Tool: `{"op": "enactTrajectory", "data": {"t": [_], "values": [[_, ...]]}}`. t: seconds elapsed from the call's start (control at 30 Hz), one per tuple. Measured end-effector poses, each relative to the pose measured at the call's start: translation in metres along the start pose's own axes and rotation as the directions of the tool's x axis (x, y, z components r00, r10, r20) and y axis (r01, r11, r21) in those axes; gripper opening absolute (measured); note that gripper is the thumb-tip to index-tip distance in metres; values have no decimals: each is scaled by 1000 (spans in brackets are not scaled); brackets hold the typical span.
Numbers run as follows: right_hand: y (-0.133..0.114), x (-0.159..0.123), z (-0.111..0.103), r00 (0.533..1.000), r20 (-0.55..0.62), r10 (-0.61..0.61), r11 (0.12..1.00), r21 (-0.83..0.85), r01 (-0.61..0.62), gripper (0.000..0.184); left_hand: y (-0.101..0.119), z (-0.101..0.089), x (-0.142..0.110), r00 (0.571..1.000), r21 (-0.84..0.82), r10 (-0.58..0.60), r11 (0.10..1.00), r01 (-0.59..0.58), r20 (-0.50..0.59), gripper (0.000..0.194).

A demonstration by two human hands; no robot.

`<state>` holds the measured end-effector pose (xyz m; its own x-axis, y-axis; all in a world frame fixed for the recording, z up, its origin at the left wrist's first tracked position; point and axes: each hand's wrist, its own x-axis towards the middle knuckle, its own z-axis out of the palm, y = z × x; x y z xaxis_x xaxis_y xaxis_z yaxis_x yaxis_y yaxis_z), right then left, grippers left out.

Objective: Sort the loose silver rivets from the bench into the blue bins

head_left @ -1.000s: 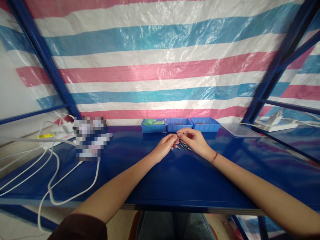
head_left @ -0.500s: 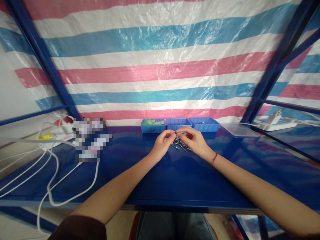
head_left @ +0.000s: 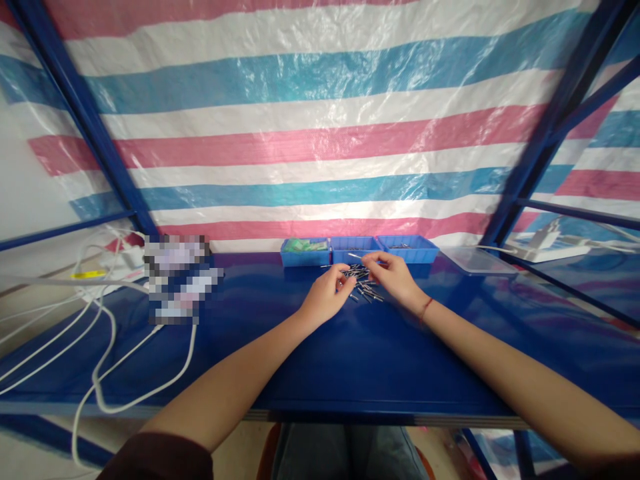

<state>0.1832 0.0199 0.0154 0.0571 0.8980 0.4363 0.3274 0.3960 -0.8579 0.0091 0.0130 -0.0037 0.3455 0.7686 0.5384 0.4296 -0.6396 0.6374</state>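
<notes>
A pile of slim silver and dark metal pieces [head_left: 367, 292] lies on the blue table between my hands; their exact kind is too small to make out. My right hand [head_left: 393, 275] pinches one slim metal piece [head_left: 354, 255] between thumb and fingertips, its tip pointing left, just above the pile. My left hand [head_left: 327, 293] is at the pile's left side, thumb and forefinger apart, with nothing visible between them. Part of the pile is hidden behind my fingers.
Three blue bins stand in a row behind the pile: the left bin [head_left: 306, 257] holds green packets, the middle bin [head_left: 345, 259] and right bin [head_left: 415, 256] small metal parts. A clear plastic lid [head_left: 480, 261] lies right. White cables [head_left: 113, 333] and a power strip [head_left: 555, 249] flank the table.
My hands were together at the fingertips over the pile. They have parted: my right hand has lifted away with a slim metal piece, and my left has dropped slightly and opened.
</notes>
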Motion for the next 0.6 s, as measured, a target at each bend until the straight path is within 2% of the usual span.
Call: {"op": "enactTrajectory", "data": {"t": [0.07, 0.13, 0.23, 0.37, 0.47, 0.53, 0.6], "values": [[14, 14, -15, 978, -200, 61, 996, -45, -72, 29, 1, 0, -3, 991, 172, 71, 981, -90, 112, 25], [31, 29, -35, 913, -371, 168, 980, -41, -197, 25, 3, 0, -6, 977, 322, 64, 938, -128, 202, 25], [54, 46, -64, 829, -489, 271, 952, 8, -307, 19, 4, 0, -7, 960, 444, 2, 886, -131, 281, 25], [73, 54, -90, 779, -514, 360, 920, 57, -388, 19, 3, -1, -6, 948, 462, -7, 874, -149, 318, 24], [73, 51, -95, 763, -523, 380, 909, 58, -413, 21, 4, -2, -5, 950, 461, -17, 877, -135, 312, 23], [65, 47, -91, 789, -496, 362, 917, 37, -397, 21, 3, -2, -4, 958, 453, -12, 883, -125, 288, 23], [51, 41, -80, 848, -408, 338, 931, 14, -365, 18, 1, -2, -3, 969, 406, 1, 908, -105, 248, 23]]}}
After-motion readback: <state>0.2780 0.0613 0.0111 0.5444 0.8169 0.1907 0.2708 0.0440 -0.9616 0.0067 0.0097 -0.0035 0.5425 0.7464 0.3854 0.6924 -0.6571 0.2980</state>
